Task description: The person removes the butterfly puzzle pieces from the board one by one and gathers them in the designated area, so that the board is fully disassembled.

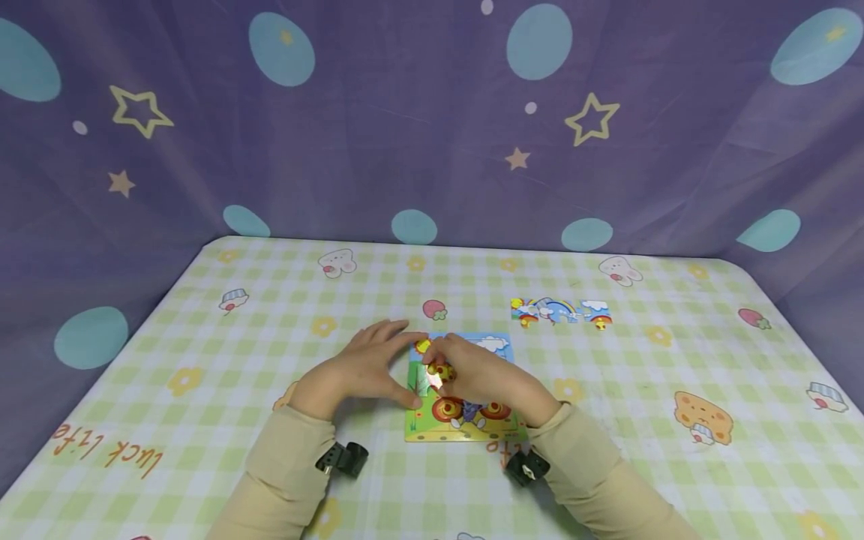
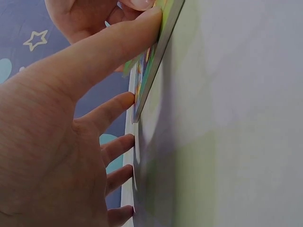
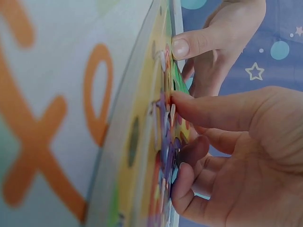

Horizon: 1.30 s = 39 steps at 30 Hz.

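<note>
A jigsaw puzzle board [image 1: 432,435] with a butterfly picture lies flat on the table. My left hand [image 1: 364,367] spans its left side with fingers spread, the thumb and index fingertip touching the board's edge. Over the upper left part of the board, my right hand [image 1: 475,371] pinches a puzzle piece [image 1: 442,373] with yellow and red markings between thumb and fingers. That piece looks tilted, and the right fingers hide part of it. In the right wrist view the right thumb [image 3: 213,111] comes down close to the board's surface.
Behind the board to the right, several loose puzzle pieces [image 1: 560,311] with rainbow and cloud pictures lie on the checked tablecloth [image 1: 256,352]. A purple curtain [image 1: 418,135] with stars hangs behind the table's far edge.
</note>
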Each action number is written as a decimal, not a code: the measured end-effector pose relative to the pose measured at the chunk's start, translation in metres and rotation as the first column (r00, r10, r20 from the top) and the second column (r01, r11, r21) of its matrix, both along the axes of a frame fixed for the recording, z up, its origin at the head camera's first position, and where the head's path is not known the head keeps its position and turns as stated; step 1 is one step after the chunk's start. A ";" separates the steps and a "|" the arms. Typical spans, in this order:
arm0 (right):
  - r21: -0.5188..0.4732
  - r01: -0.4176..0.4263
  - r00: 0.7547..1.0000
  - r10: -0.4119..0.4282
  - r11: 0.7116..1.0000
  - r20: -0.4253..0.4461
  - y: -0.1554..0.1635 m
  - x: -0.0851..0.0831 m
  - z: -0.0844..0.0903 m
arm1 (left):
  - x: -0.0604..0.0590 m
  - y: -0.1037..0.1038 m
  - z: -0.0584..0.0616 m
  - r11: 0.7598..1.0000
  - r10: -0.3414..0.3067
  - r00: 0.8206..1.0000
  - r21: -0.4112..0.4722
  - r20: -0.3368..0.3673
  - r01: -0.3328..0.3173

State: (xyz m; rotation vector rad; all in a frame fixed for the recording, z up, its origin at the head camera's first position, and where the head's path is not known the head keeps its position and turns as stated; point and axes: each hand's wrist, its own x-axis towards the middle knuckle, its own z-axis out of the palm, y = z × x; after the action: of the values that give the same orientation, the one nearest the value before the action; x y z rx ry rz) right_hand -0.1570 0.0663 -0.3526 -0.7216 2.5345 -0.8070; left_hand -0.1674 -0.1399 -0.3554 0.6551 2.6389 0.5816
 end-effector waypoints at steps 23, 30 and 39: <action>-0.096 -0.017 0.999 0.020 0.995 0.032 0.003 -0.003 -0.003 | 0.002 0.001 0.003 1.000 -0.009 1.000 0.006 0.006 0.009; -0.142 -0.016 0.999 0.023 0.990 0.044 0.007 -0.005 -0.001 | 0.001 0.001 0.003 1.000 -0.005 1.000 0.002 0.009 0.005; -0.212 -0.033 0.991 0.059 0.977 0.119 0.014 -0.011 0.002 | 0.000 0.001 0.002 1.000 -0.013 1.000 -0.015 0.007 0.014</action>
State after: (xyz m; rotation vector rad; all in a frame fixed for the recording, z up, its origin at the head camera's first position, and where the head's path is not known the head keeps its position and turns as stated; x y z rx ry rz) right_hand -0.1683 0.0800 -0.3508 -0.7665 2.3360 -1.0809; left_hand -0.1675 -0.1389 -0.3534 0.6648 2.6277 0.5590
